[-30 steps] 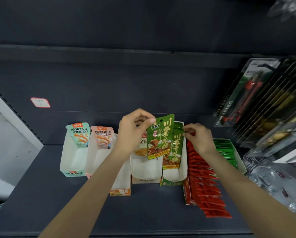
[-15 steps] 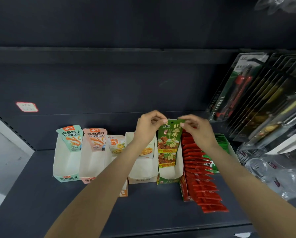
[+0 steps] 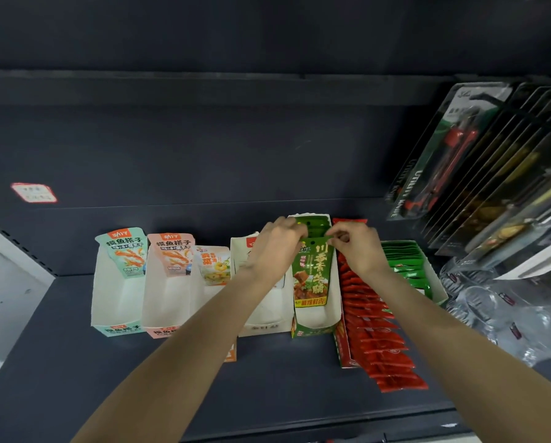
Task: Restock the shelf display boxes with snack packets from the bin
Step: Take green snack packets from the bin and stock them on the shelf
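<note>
Green pkt (image 3: 312,273) now lowered into green box (image 3: 312,330), both hands' fingers (image 3: 299,233) pinching its top

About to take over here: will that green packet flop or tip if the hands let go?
The green packet looks thin and flexible, so probably floppy. It stands upright in the green box, pinched by both the left hand and right hand; released, it may lean.

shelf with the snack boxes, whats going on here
A person is restocking the dark shelf. Both hands pinch the top corners of a green snack packet, left hand on one side and right hand on the other, standing it upright in the green display box. The red packets beside it spill out past the front of their box.
</note>
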A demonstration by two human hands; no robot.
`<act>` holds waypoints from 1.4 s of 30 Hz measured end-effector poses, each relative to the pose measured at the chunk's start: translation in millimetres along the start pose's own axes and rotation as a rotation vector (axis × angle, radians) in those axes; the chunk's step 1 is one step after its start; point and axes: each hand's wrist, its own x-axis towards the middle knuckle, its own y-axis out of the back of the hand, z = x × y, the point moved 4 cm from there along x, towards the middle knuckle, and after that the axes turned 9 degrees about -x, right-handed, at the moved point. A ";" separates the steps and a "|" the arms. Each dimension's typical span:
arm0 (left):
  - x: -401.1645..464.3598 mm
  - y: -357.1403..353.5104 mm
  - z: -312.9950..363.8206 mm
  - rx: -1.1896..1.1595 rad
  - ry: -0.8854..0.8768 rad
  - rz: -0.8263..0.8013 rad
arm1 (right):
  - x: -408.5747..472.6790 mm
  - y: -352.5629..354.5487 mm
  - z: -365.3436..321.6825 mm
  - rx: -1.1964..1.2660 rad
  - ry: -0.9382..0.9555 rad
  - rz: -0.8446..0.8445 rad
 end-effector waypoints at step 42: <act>-547.8 60.5 -37.7 -0.368 1.014 0.355 | -383.8 -188.8 -171.9 0.257 0.176 -0.535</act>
